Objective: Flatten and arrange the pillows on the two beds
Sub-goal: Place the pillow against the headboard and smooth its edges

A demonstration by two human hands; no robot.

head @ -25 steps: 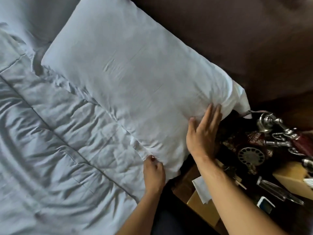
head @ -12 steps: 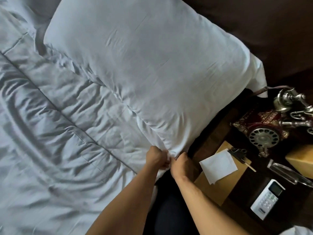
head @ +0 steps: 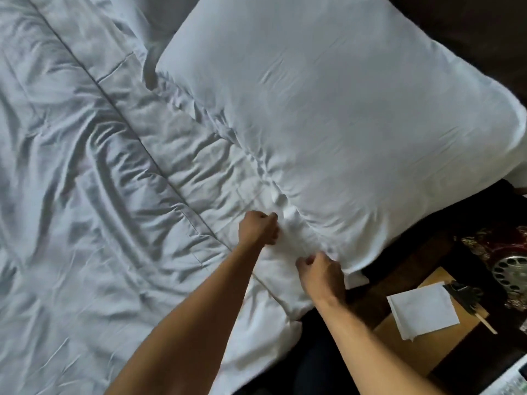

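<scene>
Both hands (head: 258, 228) (head: 320, 272) grip the pillow (head: 328, 109), seemingly unlabelled.

A bed (head: 85, 280) covered by a wrinkled pale blue-white quilted duvet, with a large white rectangular fabric pillow (head: 328, 109) lying on it near the dark headboard, its near corner reaching the bed's edge.

Rotary phone (head: 510, 266) cut off right.
</scene>
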